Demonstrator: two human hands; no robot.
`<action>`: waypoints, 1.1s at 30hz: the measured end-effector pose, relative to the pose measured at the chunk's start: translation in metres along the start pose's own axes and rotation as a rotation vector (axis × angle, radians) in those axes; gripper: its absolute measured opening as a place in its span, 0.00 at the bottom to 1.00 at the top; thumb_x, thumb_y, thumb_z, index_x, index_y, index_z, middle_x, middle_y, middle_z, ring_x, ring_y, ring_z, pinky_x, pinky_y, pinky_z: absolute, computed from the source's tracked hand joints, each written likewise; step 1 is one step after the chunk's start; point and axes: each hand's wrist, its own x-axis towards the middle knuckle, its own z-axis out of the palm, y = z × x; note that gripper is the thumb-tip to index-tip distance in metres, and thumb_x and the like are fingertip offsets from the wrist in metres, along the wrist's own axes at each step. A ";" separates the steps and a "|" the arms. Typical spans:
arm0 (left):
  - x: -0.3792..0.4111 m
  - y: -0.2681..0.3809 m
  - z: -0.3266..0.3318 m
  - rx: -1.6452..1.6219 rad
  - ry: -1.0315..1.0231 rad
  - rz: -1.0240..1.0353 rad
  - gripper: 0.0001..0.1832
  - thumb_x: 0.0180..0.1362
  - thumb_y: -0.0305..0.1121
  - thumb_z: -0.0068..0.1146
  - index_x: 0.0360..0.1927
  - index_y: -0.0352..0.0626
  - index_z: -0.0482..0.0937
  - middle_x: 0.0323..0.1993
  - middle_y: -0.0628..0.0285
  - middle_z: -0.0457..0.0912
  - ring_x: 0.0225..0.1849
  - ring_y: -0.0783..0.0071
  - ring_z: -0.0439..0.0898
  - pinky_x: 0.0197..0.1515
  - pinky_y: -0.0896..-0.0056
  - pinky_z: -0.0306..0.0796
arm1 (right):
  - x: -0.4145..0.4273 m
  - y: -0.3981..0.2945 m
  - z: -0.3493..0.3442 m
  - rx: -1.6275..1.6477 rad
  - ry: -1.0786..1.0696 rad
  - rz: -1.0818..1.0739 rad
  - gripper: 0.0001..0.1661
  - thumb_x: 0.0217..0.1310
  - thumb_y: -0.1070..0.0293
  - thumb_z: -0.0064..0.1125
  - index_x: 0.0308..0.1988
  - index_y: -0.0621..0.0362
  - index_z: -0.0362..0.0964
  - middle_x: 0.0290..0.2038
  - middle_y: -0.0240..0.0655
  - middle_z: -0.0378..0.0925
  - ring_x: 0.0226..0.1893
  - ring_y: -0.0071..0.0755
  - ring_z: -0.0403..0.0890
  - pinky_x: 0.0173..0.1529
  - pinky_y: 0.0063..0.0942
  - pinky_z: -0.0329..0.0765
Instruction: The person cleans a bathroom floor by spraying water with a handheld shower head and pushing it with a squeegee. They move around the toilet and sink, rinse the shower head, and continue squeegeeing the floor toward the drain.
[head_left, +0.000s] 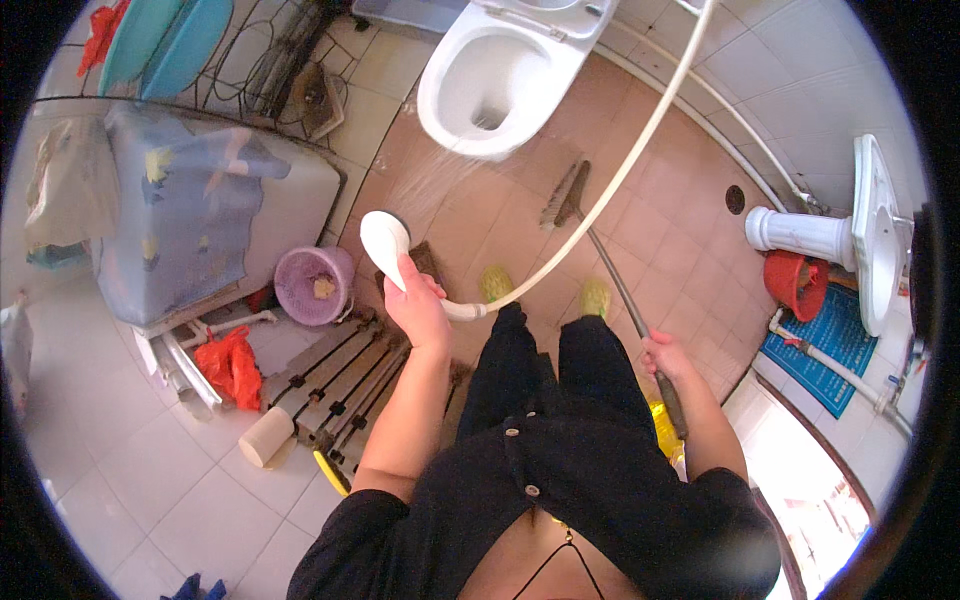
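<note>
My left hand (421, 309) grips a white shower head (385, 241). Water sprays from it (431, 184) toward the base of a white toilet (487, 90), whose seat ring surrounds an open bowl. A pale hose (634, 154) runs from the shower head's handle up past the toilet's right side. My right hand (666, 354) is closed around the grey handle (616, 277) of a long floor brush. Its bristled head (568, 195) rests on the reddish floor tiles (480, 217), a little below and right of the toilet.
A purple bucket (313, 285) stands at left, beside a cloth-covered appliance (187, 202). On the right are a pedestal sink (874, 232), a red basin (796, 285) and a floor drain (735, 199). A red plastic bag (231, 367) and a beige cup-like container (266, 436) lie lower left.
</note>
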 end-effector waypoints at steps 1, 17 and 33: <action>-0.010 -0.002 0.007 0.020 -0.026 0.039 0.14 0.56 0.40 0.41 0.23 0.41 0.63 0.10 0.68 0.60 0.11 0.81 0.60 0.13 0.80 0.56 | -0.013 -0.014 0.011 -0.016 -0.006 -0.003 0.13 0.52 0.70 0.46 0.42 0.52 0.65 0.12 0.26 0.60 0.09 0.18 0.60 0.12 0.19 0.62; -0.138 -0.010 0.204 0.651 -0.588 0.556 0.19 0.46 0.41 0.54 0.34 0.35 0.70 0.28 0.53 0.76 0.32 0.66 0.74 0.35 0.68 0.65 | 0.052 0.019 -0.098 -0.182 -0.504 -0.188 0.14 0.50 0.72 0.46 0.41 0.57 0.62 0.11 0.27 0.61 0.09 0.19 0.62 0.12 0.20 0.62; -0.116 0.011 0.148 0.750 -0.593 0.355 0.20 0.47 0.38 0.54 0.40 0.36 0.71 0.32 0.60 0.76 0.34 0.75 0.72 0.39 0.75 0.64 | 0.001 0.056 -0.224 -0.225 -0.114 -0.209 0.26 0.50 0.74 0.42 0.52 0.52 0.56 0.11 0.26 0.59 0.09 0.20 0.61 0.11 0.20 0.60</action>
